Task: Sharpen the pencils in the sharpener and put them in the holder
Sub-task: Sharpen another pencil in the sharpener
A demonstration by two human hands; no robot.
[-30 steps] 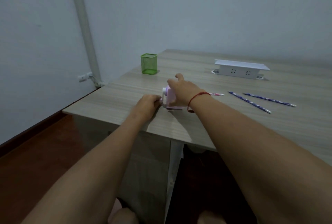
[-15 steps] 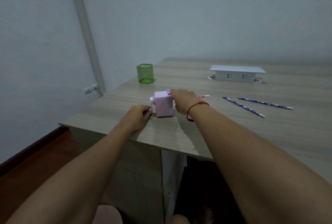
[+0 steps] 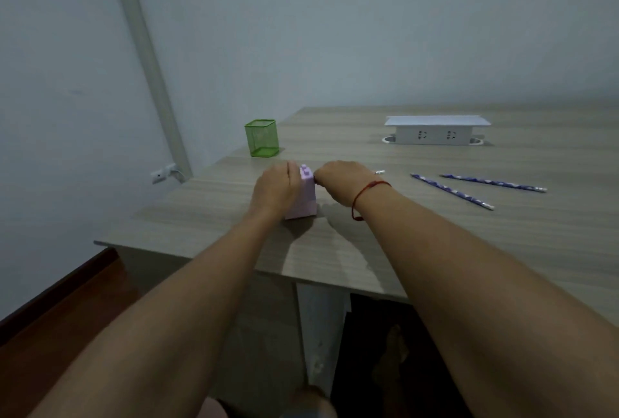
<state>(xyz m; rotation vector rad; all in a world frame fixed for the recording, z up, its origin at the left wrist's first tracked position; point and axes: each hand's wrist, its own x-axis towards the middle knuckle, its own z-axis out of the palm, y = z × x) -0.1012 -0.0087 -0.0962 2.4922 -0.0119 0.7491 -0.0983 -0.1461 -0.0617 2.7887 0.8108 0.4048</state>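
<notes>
Now that the left grip (image 3: 273, 190) has left the crank to clasp the sharpener (image 3: 303, 200) on the tabletop (image 3: 452, 250), the right grip (image 3: 338, 180) curls at its 3 o'clock face over a pencil (image 3: 380, 171), hold unclear, so probably pulling it for the holder (image 3: 262, 138) at 11 o'clock.

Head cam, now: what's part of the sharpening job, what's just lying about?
Job: lilac sharpener, green mesh holder, near blue pencil, far blue pencil, third pencil showing behind right hand, left hand gripping the sharpener.
Lying about: white socket box, wall pipe, wall outlet.
</notes>
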